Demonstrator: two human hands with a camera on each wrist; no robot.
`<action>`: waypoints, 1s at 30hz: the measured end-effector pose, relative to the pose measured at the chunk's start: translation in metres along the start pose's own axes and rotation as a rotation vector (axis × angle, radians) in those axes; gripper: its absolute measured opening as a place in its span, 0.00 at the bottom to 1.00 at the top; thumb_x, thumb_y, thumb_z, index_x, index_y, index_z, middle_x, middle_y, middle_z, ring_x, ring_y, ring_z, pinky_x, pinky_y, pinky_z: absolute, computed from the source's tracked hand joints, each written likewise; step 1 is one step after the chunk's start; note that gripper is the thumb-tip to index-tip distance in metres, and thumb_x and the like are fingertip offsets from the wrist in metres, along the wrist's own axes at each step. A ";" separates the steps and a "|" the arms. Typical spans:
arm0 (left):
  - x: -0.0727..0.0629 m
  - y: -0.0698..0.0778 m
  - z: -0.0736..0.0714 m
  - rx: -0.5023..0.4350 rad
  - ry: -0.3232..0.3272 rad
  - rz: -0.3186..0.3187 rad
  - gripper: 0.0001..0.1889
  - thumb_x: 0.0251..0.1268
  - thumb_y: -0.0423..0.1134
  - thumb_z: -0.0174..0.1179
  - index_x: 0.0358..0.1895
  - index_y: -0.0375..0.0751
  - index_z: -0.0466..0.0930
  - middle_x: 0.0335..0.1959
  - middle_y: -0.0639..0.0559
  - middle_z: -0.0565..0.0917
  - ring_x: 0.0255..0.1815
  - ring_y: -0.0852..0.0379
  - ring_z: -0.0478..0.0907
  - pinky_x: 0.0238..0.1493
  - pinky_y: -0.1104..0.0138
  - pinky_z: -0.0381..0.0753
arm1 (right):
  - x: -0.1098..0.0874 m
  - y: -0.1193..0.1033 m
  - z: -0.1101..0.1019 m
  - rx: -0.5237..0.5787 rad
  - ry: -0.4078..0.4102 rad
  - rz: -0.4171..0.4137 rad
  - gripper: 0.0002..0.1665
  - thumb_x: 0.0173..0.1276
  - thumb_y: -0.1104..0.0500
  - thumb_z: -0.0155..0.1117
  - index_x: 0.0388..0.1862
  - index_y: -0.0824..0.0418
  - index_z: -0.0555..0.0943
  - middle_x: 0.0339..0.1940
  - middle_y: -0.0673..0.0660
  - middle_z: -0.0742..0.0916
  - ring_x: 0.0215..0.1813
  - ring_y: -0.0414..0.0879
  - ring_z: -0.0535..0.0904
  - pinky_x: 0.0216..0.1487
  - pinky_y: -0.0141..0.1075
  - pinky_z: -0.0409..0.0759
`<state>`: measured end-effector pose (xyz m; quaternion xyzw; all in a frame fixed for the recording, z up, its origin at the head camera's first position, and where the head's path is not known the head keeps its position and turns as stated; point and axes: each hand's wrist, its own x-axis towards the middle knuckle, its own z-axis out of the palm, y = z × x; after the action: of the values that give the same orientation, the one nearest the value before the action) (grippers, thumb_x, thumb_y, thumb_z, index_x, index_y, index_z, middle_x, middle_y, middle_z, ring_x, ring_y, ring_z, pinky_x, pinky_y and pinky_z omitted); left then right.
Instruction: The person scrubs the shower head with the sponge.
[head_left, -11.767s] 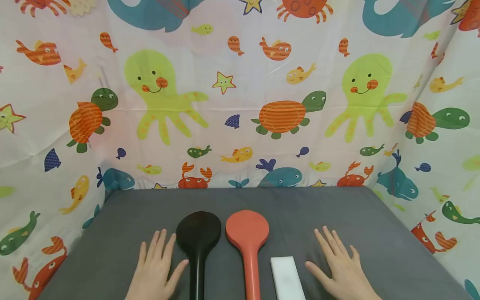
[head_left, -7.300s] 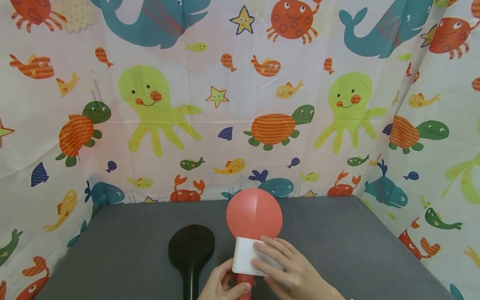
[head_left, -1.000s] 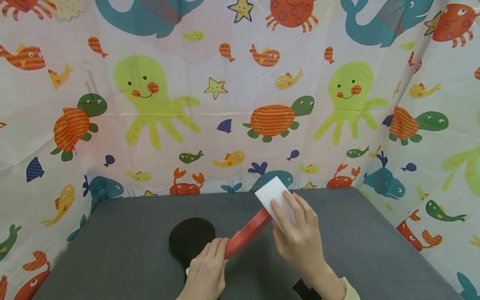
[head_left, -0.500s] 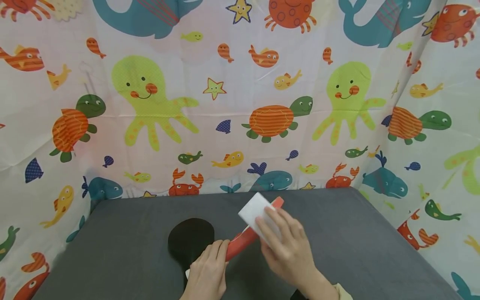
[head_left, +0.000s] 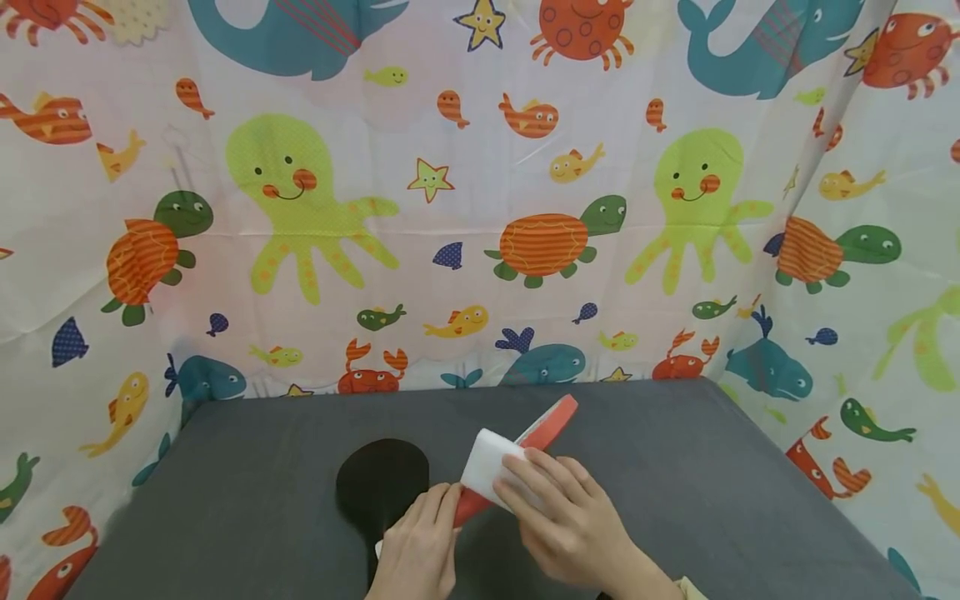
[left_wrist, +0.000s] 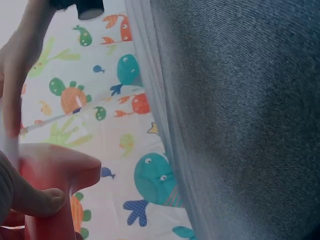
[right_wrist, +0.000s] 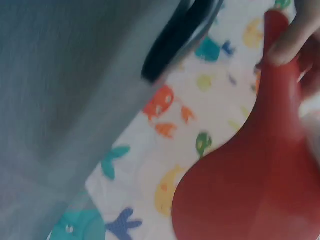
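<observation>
My left hand (head_left: 416,537) grips a red paddle (head_left: 550,423) with a round head and long handle, held edge-on and tilted up to the right above the table. In the left wrist view its thumb (left_wrist: 50,201) presses on the red paddle (left_wrist: 57,165). My right hand (head_left: 566,517) grips a white sponge block (head_left: 486,461) against the paddle, close to the left hand. The right wrist view shows the paddle's broad red head (right_wrist: 240,190). Left of the hands lies a black paddle (head_left: 382,483) of similar shape, its handle partly hidden by the left hand.
A grey cloth (head_left: 255,500) covers the table. A white curtain (head_left: 450,275) printed with sea animals stands behind and at both sides. A small white bit (head_left: 378,547) shows beside the left hand; what it belongs to is hidden.
Both hands first lay apart and open on the table; the red paddle and sponge block have since been picked up. Within the last second the block slid down the paddle towards the left hand.
</observation>
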<state>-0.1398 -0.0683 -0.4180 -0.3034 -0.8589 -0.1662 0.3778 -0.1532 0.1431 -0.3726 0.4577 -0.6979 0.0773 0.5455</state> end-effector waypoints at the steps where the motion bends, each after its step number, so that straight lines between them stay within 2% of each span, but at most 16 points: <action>1: 0.000 0.000 0.000 -0.011 0.003 -0.001 0.29 0.28 0.28 0.74 0.45 0.34 0.77 0.37 0.47 0.78 0.32 0.55 0.77 0.27 0.66 0.81 | 0.000 0.004 -0.001 -0.012 0.034 0.011 0.18 0.65 0.58 0.49 0.47 0.63 0.81 0.50 0.67 0.80 0.50 0.61 0.74 0.46 0.46 0.67; 3: 0.001 0.000 0.000 -0.028 0.013 -0.003 0.29 0.28 0.28 0.74 0.45 0.34 0.77 0.37 0.48 0.78 0.32 0.56 0.77 0.27 0.66 0.81 | 0.001 0.015 -0.003 0.006 0.112 0.116 0.18 0.65 0.57 0.50 0.47 0.65 0.81 0.50 0.68 0.80 0.49 0.62 0.73 0.45 0.46 0.66; 5: 0.002 0.000 0.000 -0.045 0.024 -0.005 0.30 0.27 0.28 0.74 0.45 0.34 0.77 0.37 0.48 0.78 0.32 0.56 0.77 0.27 0.66 0.81 | 0.002 0.026 -0.007 0.069 0.172 0.285 0.19 0.65 0.56 0.51 0.47 0.68 0.80 0.50 0.70 0.79 0.49 0.62 0.73 0.44 0.42 0.67; 6: 0.002 0.000 0.000 -0.058 0.023 -0.010 0.30 0.28 0.28 0.74 0.45 0.34 0.77 0.37 0.49 0.78 0.32 0.56 0.77 0.26 0.66 0.81 | 0.004 0.030 -0.010 0.118 0.182 0.390 0.18 0.65 0.59 0.53 0.48 0.70 0.78 0.50 0.71 0.78 0.49 0.61 0.72 0.46 0.38 0.69; 9: 0.003 0.002 -0.002 -0.128 0.005 -0.038 0.28 0.34 0.30 0.73 0.47 0.36 0.77 0.38 0.50 0.78 0.34 0.57 0.78 0.24 0.67 0.80 | -0.007 0.042 -0.013 0.330 0.138 0.751 0.19 0.67 0.66 0.52 0.56 0.69 0.73 0.55 0.65 0.77 0.53 0.52 0.73 0.48 0.27 0.71; 12: 0.004 0.005 -0.006 -0.284 -0.060 -0.124 0.23 0.45 0.33 0.71 0.49 0.39 0.76 0.41 0.53 0.78 0.33 0.59 0.78 0.25 0.68 0.79 | -0.021 0.045 -0.012 0.501 0.068 1.087 0.22 0.69 0.68 0.50 0.61 0.66 0.67 0.57 0.59 0.75 0.53 0.45 0.73 0.50 0.35 0.76; 15: 0.006 0.007 -0.010 -0.499 -0.145 -0.252 0.20 0.56 0.40 0.66 0.51 0.43 0.76 0.43 0.55 0.79 0.34 0.61 0.76 0.28 0.69 0.78 | -0.029 0.042 -0.009 0.710 0.040 1.309 0.18 0.75 0.60 0.43 0.60 0.63 0.64 0.55 0.54 0.73 0.50 0.44 0.73 0.47 0.40 0.78; 17: 0.007 0.007 -0.012 -0.654 -0.197 -0.329 0.20 0.60 0.45 0.63 0.53 0.43 0.75 0.44 0.54 0.79 0.34 0.62 0.75 0.31 0.68 0.77 | -0.030 0.038 -0.009 0.943 0.062 1.387 0.16 0.76 0.58 0.38 0.60 0.61 0.62 0.53 0.53 0.73 0.47 0.43 0.73 0.45 0.38 0.77; 19: 0.007 0.005 -0.013 -0.820 -0.245 -0.378 0.22 0.63 0.47 0.59 0.56 0.40 0.73 0.46 0.50 0.79 0.36 0.62 0.75 0.33 0.68 0.78 | -0.031 0.034 -0.009 1.234 0.135 1.413 0.16 0.77 0.59 0.32 0.60 0.59 0.60 0.53 0.52 0.71 0.48 0.43 0.72 0.47 0.37 0.76; 21: 0.008 0.003 -0.013 -1.003 -0.301 -0.387 0.24 0.65 0.44 0.57 0.61 0.34 0.69 0.49 0.42 0.77 0.38 0.59 0.77 0.34 0.67 0.80 | -0.029 0.030 -0.011 1.499 0.234 1.395 0.17 0.77 0.60 0.26 0.61 0.57 0.58 0.56 0.52 0.69 0.50 0.44 0.71 0.50 0.36 0.75; 23: 0.008 0.001 -0.011 -1.184 -0.364 -0.392 0.26 0.69 0.39 0.52 0.66 0.30 0.61 0.51 0.35 0.75 0.40 0.57 0.79 0.38 0.66 0.81 | -0.026 0.027 -0.013 1.680 0.327 1.355 0.19 0.77 0.60 0.22 0.62 0.56 0.57 0.58 0.53 0.67 0.53 0.45 0.69 0.53 0.37 0.74; 25: 0.008 0.000 -0.009 -1.336 -0.426 -0.410 0.27 0.72 0.35 0.47 0.69 0.29 0.53 0.52 0.32 0.72 0.42 0.56 0.79 0.41 0.65 0.81 | -0.022 0.023 -0.015 1.754 0.389 1.328 0.20 0.76 0.60 0.21 0.62 0.56 0.56 0.60 0.54 0.65 0.55 0.46 0.69 0.55 0.37 0.74; 27: 0.009 -0.001 -0.007 -1.432 -0.469 -0.446 0.27 0.74 0.35 0.43 0.71 0.29 0.47 0.51 0.33 0.71 0.42 0.56 0.79 0.43 0.67 0.80 | -0.017 0.019 -0.015 1.738 0.416 1.329 0.19 0.76 0.61 0.22 0.62 0.56 0.55 0.60 0.54 0.65 0.55 0.46 0.70 0.54 0.38 0.75; 30: 0.009 0.002 -0.003 -1.478 -0.496 -0.535 0.28 0.73 0.37 0.45 0.70 0.31 0.48 0.45 0.40 0.73 0.37 0.58 0.77 0.41 0.70 0.78 | -0.011 0.013 -0.015 1.643 0.418 1.330 0.18 0.75 0.63 0.27 0.61 0.56 0.55 0.60 0.55 0.66 0.54 0.46 0.72 0.53 0.38 0.76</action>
<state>-0.1419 -0.0651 -0.4091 -0.2869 -0.6295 -0.7013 -0.1722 -0.1524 0.1655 -0.3707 0.1906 -0.4342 0.8799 0.0283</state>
